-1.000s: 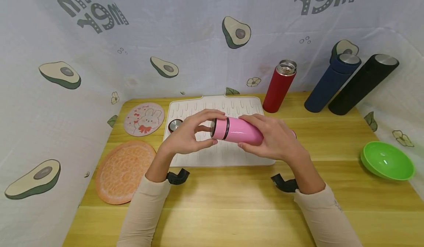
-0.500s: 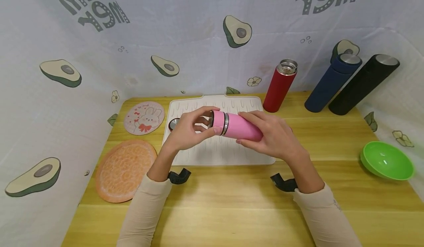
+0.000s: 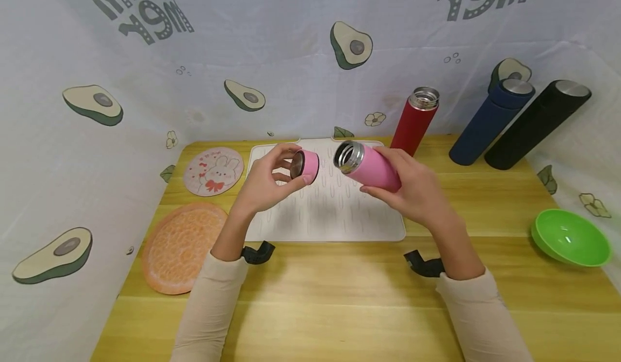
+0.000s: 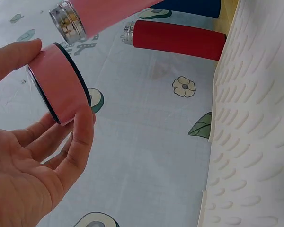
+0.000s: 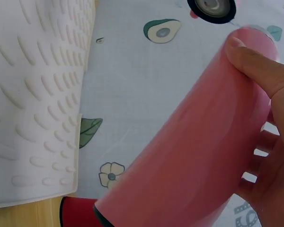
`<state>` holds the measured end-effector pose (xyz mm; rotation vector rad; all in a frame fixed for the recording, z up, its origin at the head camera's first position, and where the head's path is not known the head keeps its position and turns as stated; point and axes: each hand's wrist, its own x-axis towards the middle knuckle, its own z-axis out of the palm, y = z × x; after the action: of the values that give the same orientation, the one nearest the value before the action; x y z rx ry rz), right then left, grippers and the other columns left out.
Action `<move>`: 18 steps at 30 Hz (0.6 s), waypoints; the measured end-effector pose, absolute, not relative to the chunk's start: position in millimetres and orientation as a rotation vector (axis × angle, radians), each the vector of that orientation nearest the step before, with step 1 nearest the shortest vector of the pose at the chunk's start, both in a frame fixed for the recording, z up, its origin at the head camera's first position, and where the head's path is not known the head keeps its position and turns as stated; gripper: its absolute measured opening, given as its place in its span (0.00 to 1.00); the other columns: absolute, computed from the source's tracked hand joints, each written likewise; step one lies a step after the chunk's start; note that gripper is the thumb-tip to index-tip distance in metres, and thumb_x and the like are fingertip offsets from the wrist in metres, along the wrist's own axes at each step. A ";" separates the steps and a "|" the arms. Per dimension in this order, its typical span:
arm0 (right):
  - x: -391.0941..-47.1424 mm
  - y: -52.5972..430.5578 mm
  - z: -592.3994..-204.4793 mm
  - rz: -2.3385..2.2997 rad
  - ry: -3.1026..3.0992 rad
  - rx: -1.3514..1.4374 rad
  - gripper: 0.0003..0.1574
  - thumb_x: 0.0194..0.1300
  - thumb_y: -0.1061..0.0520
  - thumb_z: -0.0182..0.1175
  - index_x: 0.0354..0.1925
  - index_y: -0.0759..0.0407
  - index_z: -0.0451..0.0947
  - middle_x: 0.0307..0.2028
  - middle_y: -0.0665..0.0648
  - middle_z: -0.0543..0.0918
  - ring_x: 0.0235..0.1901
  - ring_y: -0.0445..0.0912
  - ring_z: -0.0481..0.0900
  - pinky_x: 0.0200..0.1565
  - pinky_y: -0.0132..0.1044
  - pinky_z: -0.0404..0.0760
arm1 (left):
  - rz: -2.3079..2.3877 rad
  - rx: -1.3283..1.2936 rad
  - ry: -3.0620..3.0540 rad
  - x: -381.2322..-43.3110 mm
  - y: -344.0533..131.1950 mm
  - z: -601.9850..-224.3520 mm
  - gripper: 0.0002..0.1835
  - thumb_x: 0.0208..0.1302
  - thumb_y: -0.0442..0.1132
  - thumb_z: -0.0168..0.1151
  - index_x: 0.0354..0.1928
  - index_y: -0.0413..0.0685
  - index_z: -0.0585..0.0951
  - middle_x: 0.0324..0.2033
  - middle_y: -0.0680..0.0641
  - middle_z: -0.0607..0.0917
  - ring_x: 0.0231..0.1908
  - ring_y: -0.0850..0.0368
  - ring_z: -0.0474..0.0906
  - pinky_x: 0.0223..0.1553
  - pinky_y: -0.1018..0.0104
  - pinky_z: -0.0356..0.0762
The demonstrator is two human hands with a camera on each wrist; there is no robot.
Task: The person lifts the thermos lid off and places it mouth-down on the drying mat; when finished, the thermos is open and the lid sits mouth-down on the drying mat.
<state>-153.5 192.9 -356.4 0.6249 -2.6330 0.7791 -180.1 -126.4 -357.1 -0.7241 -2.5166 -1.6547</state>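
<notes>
My left hand (image 3: 262, 186) pinches a pink bottle lid (image 3: 311, 166) between thumb and fingers, above the white ridged mat (image 3: 335, 216). Across a small gap, my right hand (image 3: 419, 192) grips a pink thermos (image 3: 377, 170) around its body. The thermos leans, its uncovered steel mouth turned toward the lid and up. In the left wrist view the lid (image 4: 61, 85) sits just below the steel neck (image 4: 68, 23). The right wrist view has the thermos body (image 5: 184, 137) slanting across it, with my thumb along its side near the mouth.
Behind my right hand stands an uncapped red thermos (image 3: 412, 127). Blue (image 3: 490, 122) and black (image 3: 536, 124) thermoses stand farther right. A green bowl (image 3: 570, 238) is at the right edge. On the left lie a rabbit mat (image 3: 213, 170) and an orange round mat (image 3: 184, 246).
The pink lid has come off the thermos. My left hand has drawn it away to the left, and the thermos mouth has tilted up and shows open steel.
</notes>
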 end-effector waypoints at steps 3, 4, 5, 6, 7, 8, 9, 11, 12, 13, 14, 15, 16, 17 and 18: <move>-156.7 200.9 -354.6 0.889 -2.606 0.546 0.54 0.53 0.54 0.81 0.72 0.56 0.67 0.63 0.63 0.77 0.59 0.60 0.76 0.52 0.65 0.84 | -1.612 -0.672 -2.530 -183.0 -131.4 -358.5 0.32 0.58 0.45 0.77 0.64 0.55 0.77 0.53 0.51 0.85 0.45 0.54 0.83 0.46 0.58 0.88; -158.3 204.1 -354.5 0.931 -2.586 0.522 0.53 0.53 0.55 0.81 0.72 0.57 0.67 0.63 0.63 0.77 0.59 0.60 0.76 0.52 0.66 0.84 | -1.592 -0.657 -2.540 -184.1 -133.0 -359.5 0.32 0.58 0.45 0.78 0.64 0.55 0.77 0.54 0.51 0.84 0.45 0.54 0.83 0.47 0.57 0.87; -160.1 207.7 -354.2 0.976 -2.564 0.498 0.52 0.54 0.56 0.80 0.72 0.58 0.67 0.63 0.64 0.77 0.59 0.61 0.76 0.52 0.66 0.83 | -1.567 -0.643 -2.553 -184.9 -134.5 -360.4 0.32 0.58 0.45 0.78 0.64 0.56 0.78 0.54 0.51 0.84 0.45 0.54 0.83 0.47 0.57 0.87; -161.3 211.9 -353.8 1.018 -2.544 0.472 0.52 0.54 0.56 0.80 0.72 0.58 0.66 0.63 0.64 0.77 0.59 0.62 0.76 0.53 0.67 0.83 | -1.544 -0.633 -2.567 -185.9 -135.6 -361.5 0.33 0.57 0.45 0.78 0.65 0.55 0.78 0.55 0.51 0.84 0.45 0.53 0.82 0.48 0.57 0.87; -163.0 216.6 -353.4 1.044 -2.527 0.440 0.51 0.56 0.56 0.79 0.73 0.58 0.66 0.64 0.64 0.77 0.59 0.62 0.77 0.54 0.67 0.82 | -1.520 -0.626 -2.583 -187.0 -136.4 -362.7 0.33 0.57 0.46 0.78 0.66 0.55 0.78 0.55 0.51 0.84 0.46 0.53 0.82 0.48 0.56 0.86; -164.5 221.6 -353.0 1.072 -2.512 0.399 0.51 0.57 0.56 0.78 0.73 0.57 0.66 0.64 0.64 0.78 0.59 0.62 0.77 0.57 0.63 0.83 | -1.493 -0.621 -2.601 -188.0 -136.9 -364.0 0.34 0.57 0.46 0.78 0.66 0.54 0.78 0.57 0.51 0.84 0.47 0.53 0.82 0.49 0.56 0.86; -166.1 227.0 -352.4 1.102 -2.494 0.362 0.50 0.58 0.56 0.78 0.74 0.56 0.66 0.64 0.64 0.78 0.60 0.62 0.77 0.60 0.59 0.83 | -1.467 -0.616 -2.620 -189.3 -137.2 -365.7 0.34 0.58 0.46 0.77 0.67 0.53 0.78 0.57 0.50 0.84 0.48 0.53 0.82 0.50 0.56 0.85; -168.1 238.6 -350.7 1.173 -2.463 0.272 0.48 0.61 0.56 0.75 0.75 0.52 0.66 0.66 0.62 0.77 0.62 0.62 0.76 0.65 0.50 0.80 | -1.417 -0.613 -2.661 -191.9 -137.2 -369.3 0.35 0.58 0.46 0.77 0.68 0.52 0.77 0.58 0.49 0.84 0.50 0.53 0.82 0.52 0.55 0.84; -168.5 244.8 -349.7 1.209 -2.452 0.215 0.47 0.63 0.56 0.74 0.75 0.49 0.65 0.68 0.61 0.76 0.64 0.61 0.76 0.67 0.46 0.78 | -1.394 -0.617 -2.682 -193.6 -136.9 -371.3 0.35 0.58 0.45 0.77 0.68 0.51 0.77 0.59 0.49 0.84 0.51 0.53 0.82 0.54 0.54 0.84; -169.4 251.2 -349.1 1.238 -2.437 0.160 0.46 0.64 0.56 0.73 0.75 0.46 0.65 0.69 0.59 0.75 0.66 0.59 0.75 0.69 0.42 0.76 | -1.368 -0.622 -2.701 -195.3 -136.4 -373.3 0.35 0.58 0.45 0.77 0.69 0.51 0.77 0.59 0.48 0.84 0.52 0.52 0.82 0.55 0.53 0.84; -169.7 257.7 -348.7 1.284 -2.421 0.104 0.45 0.66 0.56 0.71 0.76 0.43 0.64 0.70 0.57 0.74 0.68 0.58 0.74 0.71 0.40 0.74 | -1.348 -0.626 -2.717 -196.8 -136.0 -375.1 0.35 0.58 0.44 0.77 0.69 0.51 0.77 0.59 0.48 0.84 0.53 0.52 0.81 0.56 0.52 0.84; -170.3 263.8 -347.9 1.332 -2.397 0.056 0.45 0.67 0.56 0.70 0.76 0.41 0.63 0.71 0.55 0.73 0.70 0.57 0.73 0.72 0.43 0.72 | -1.328 -0.634 -2.733 -198.5 -135.5 -376.9 0.35 0.58 0.44 0.76 0.69 0.50 0.77 0.59 0.47 0.84 0.54 0.51 0.81 0.57 0.51 0.84; -170.9 269.7 -347.2 1.372 -2.374 0.006 0.45 0.67 0.56 0.69 0.76 0.39 0.63 0.72 0.53 0.72 0.70 0.55 0.72 0.73 0.45 0.71 | -1.310 -0.643 -2.747 -199.9 -134.8 -378.4 0.35 0.58 0.43 0.76 0.69 0.50 0.76 0.60 0.47 0.84 0.55 0.50 0.81 0.57 0.50 0.83; -171.7 275.0 -346.7 1.402 -2.354 -0.046 0.45 0.68 0.56 0.69 0.76 0.37 0.63 0.72 0.51 0.71 0.71 0.54 0.72 0.73 0.47 0.71 | -1.298 -0.652 -2.761 -201.1 -134.3 -380.0 0.35 0.59 0.42 0.76 0.69 0.49 0.76 0.60 0.46 0.83 0.57 0.49 0.80 0.58 0.50 0.83; -172.7 279.6 -346.7 1.429 -2.335 -0.092 0.45 0.68 0.56 0.69 0.76 0.36 0.62 0.73 0.49 0.70 0.71 0.52 0.71 0.73 0.48 0.71 | -1.281 -0.654 -2.777 -202.0 -134.0 -381.5 0.36 0.58 0.41 0.76 0.70 0.49 0.76 0.61 0.46 0.83 0.57 0.49 0.80 0.58 0.49 0.83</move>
<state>-172.7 279.6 -346.7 -0.0918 -2.3352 1.4295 -202.0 -134.0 -381.5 -0.6537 -2.7767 -1.2815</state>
